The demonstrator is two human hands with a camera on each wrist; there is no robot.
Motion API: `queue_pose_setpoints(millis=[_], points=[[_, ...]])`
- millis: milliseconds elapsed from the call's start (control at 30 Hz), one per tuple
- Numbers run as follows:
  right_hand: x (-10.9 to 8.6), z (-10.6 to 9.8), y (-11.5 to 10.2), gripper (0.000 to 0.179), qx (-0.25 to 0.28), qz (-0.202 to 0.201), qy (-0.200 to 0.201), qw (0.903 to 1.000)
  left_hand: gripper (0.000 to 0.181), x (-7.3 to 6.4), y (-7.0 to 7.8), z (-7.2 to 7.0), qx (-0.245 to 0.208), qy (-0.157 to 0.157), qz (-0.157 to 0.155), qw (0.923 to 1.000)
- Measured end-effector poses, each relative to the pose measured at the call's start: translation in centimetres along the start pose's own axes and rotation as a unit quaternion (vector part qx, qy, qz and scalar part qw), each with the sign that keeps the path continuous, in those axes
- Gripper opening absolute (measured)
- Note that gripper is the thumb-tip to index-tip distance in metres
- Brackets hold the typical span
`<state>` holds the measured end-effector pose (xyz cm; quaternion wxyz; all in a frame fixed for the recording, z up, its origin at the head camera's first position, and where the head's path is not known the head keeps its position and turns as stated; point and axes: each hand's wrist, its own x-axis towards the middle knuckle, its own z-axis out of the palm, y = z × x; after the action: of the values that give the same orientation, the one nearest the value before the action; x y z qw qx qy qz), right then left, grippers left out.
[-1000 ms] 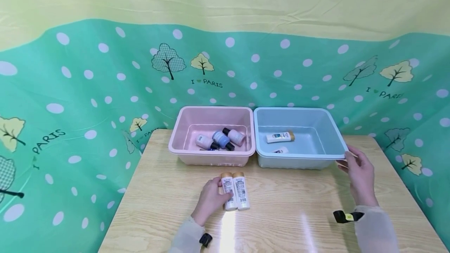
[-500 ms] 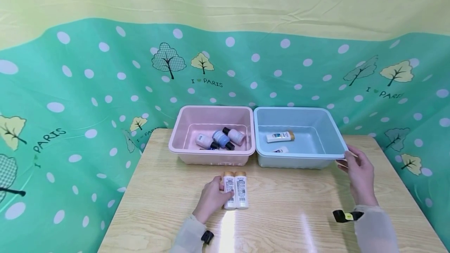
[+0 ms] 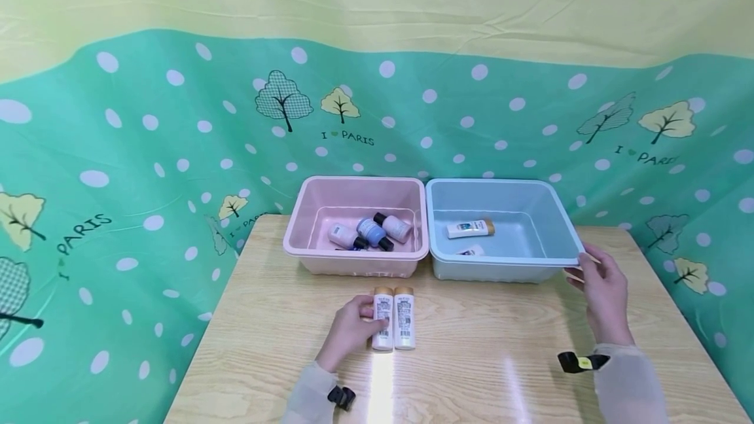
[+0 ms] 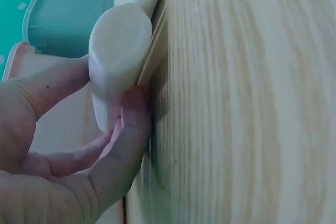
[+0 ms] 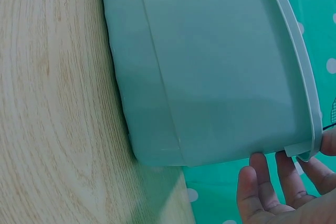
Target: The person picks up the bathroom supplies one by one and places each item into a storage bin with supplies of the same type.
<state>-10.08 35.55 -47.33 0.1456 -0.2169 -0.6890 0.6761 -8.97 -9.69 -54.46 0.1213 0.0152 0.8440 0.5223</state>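
On the wooden table (image 3: 471,365), head view, I monitor the left hand (image 3: 347,331) pinching a gold-capped white bottle (image 3: 383,308) between thumb and fingers, in front of the pink bin (image 3: 356,266); a second white bottle (image 3: 404,319) lies just beside it, label print up on both. The right hand (image 3: 607,293) grips the blue bin (image 3: 495,272) at its front right corner. Pink bin contents: black-capped bottles (image 3: 368,231), blue and pale pink, heaped together. Blue bin contents: one gold-capped bottle (image 3: 466,229) lying flat, plus a white item (image 3: 473,250) partly hidden by the front wall. In the left wrist view, I confirm the pinch, with one finger at the bottle's lower edge near the tabletop; I cannot tell whether the paired bottles touch. In the right wrist view, I read fingertips (image 5: 258,162) below the bin's rim and one digit at the rim, cut off by the frame edge
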Motion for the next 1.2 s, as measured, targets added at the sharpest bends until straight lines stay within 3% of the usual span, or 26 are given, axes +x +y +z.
queue_pose_setpoints(millis=[200,367,767,967,1200], points=[[-0.1,0.0,-0.1,0.044,-0.004,0.002,0.002,1.0,0.063,0.0,-0.6,-0.4,-0.052,-0.007,0.0,0.9986],[-0.1,0.0,-0.1,0.043,-0.001,0.005,0.005,1.0,0.067,-0.3,0.2,-0.9,-0.073,-0.019,0.001,0.9972],[0.0,0.1,-0.1,0.043,0.001,0.011,0.009,0.9999,0.065,-1.0,3.9,-1.5,-0.12,-0.053,0.018,0.9912],[0.1,0.1,-0.1,0.043,0.0,0.009,0.008,0.9999,0.063,-1.4,6.3,-1.8,-0.126,-0.073,0.049,0.9881],[0.1,0.1,-0.1,0.044,-0.006,0.013,0.008,0.9999,0.061,-0.3,9.4,-2.5,-0.128,-0.084,0.085,0.9846]])
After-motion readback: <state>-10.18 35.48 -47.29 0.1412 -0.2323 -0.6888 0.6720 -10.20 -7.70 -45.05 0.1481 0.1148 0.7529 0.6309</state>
